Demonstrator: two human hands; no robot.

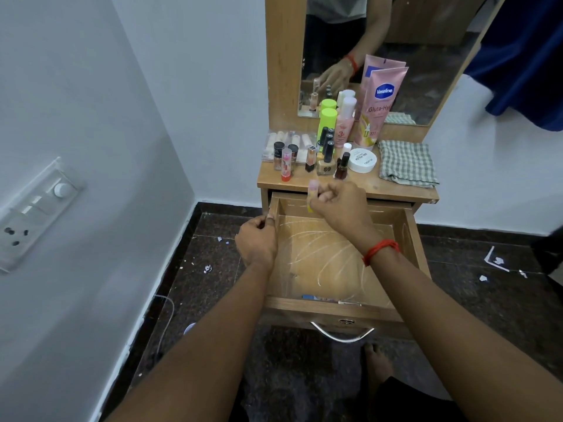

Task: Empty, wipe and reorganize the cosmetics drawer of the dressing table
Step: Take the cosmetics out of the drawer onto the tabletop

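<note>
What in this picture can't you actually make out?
- Small item in the right hand: blurred, mostly wrapped by the fingers.
- Flat things at the drawer front: half hidden behind the front panel.
- Bottles behind the front row: labels too small.
- Left hand fingertips: curled over the drawer's side wall.

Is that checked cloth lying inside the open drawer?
No, the checked cloth lies folded on the tabletop to the right of the bottles, outside the drawer.

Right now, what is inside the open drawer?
The drawer looks nearly empty: scratched base, only some small flat items along its front edge. The arms cover part of the base.
</note>
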